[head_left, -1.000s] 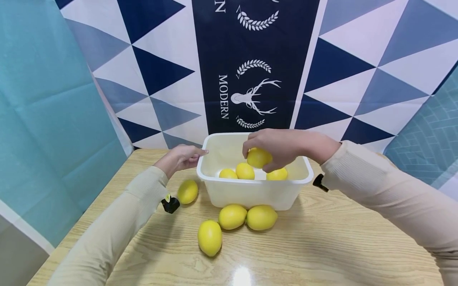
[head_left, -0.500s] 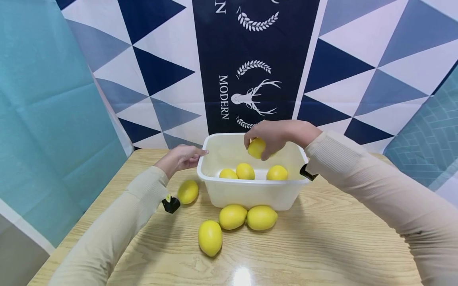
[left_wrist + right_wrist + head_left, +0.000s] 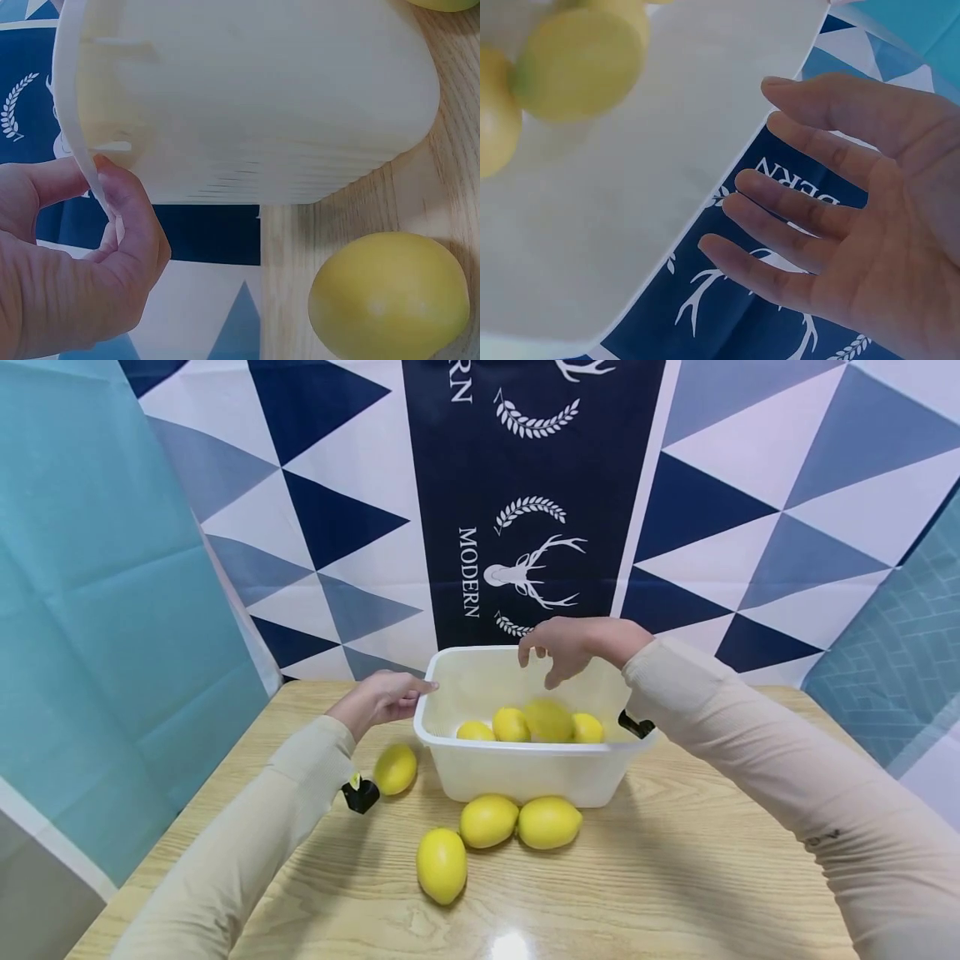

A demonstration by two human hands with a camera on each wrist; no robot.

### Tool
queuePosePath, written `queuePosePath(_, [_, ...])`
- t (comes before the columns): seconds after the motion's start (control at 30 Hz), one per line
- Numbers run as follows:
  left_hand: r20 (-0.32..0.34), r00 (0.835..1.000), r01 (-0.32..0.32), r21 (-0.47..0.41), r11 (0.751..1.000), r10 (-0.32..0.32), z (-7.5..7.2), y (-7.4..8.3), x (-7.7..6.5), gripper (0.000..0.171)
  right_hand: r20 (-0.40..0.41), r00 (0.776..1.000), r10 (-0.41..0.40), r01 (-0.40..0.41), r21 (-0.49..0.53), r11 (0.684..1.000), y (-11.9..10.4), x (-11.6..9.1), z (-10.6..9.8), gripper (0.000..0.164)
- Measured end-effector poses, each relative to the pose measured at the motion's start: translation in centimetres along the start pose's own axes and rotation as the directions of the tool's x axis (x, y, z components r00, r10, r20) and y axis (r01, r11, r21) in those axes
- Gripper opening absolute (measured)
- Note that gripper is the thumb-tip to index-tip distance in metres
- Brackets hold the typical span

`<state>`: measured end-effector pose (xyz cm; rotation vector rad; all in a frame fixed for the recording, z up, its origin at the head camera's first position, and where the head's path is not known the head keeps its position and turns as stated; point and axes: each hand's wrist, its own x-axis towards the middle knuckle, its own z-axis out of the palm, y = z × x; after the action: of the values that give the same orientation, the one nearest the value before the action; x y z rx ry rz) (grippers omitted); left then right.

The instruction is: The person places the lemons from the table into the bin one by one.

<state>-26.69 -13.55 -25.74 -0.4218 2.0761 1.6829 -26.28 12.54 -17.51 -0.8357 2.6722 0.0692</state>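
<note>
A white plastic bin [image 3: 525, 777] stands on the wooden table with several lemons inside. One lemon [image 3: 550, 720] in it is blurred, below my right hand [image 3: 573, 647]. That hand hovers over the bin, fingers spread and holding nothing; the right wrist view shows its bare palm. My left hand [image 3: 386, 695] pinches the bin's left rim between thumb and fingers, as the left wrist view [image 3: 112, 232] confirms. A lemon [image 3: 395, 769] lies on the table just below the left hand.
Two lemons touch each other, a left one [image 3: 489, 821] and a right one [image 3: 550, 822], in front of the bin. Another lemon [image 3: 441, 865] lies nearer. A patterned cloth [image 3: 360, 510] hangs behind the wooden table [image 3: 697, 877].
My right hand has let go of the lemon it held, and that lemon has dropped into the bin. The left hand keeps its hold on the rim. The head view has tilted slightly.
</note>
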Motion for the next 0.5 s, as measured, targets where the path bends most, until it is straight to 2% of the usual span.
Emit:
queuePosePath(0.27, [0.004,1.000,0.000,0.000,1.000,0.000,-0.1,0.0,0.2,0.051,-0.026,0.999,-0.041,0.041,-0.009,0.999,-0.3,-1.7,0.3,0.044])
queuePosePath(0.4, [-0.002,1.000,0.002,0.005,1.000,-0.002,0.0,0.0,0.2,0.052,-0.060,0.992,-0.110,0.109,-0.014,0.994,-0.4,-2.8,1.0,0.043])
queuePosePath(0.5, [-0.005,1.000,0.005,0.014,1.000,-0.005,0.0,0.0,0.1,0.051,-0.112,0.979,-0.171,0.170,-0.021,0.985,-0.5,-3.7,1.6,0.040])
